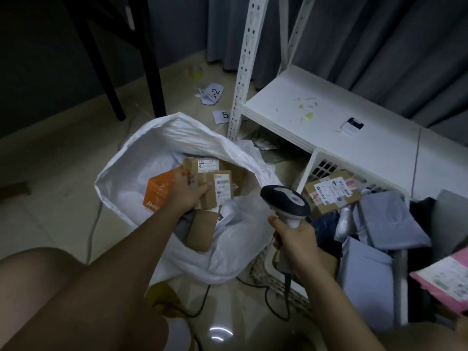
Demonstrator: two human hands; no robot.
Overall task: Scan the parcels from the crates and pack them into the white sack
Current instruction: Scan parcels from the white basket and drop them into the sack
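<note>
The white sack (141, 158) stands open on the floor at centre left. Inside it lie an orange box (158, 192), a labelled cardboard box (202, 165) and another brown box (201, 234). My left hand (187, 192) is inside the sack's mouth, shut on a small cardboard parcel (219, 192) with a white label. My right hand (296, 241) grips the handle of a grey barcode scanner (285, 200), held just right of the sack. A white crate (319, 160) at right holds a labelled cardboard box (331, 193) and several grey mailer bags (387, 219).
A white metal shelf (316, 117) stands behind the crate, with a small white device (352, 125) on it. Paper number tags (212, 95) and a tape roll (196, 71) lie on the floor. Black table legs (152, 62) rise at back left. Cables (268, 300) run under the sack. A pink mailer (445, 279) lies at far right.
</note>
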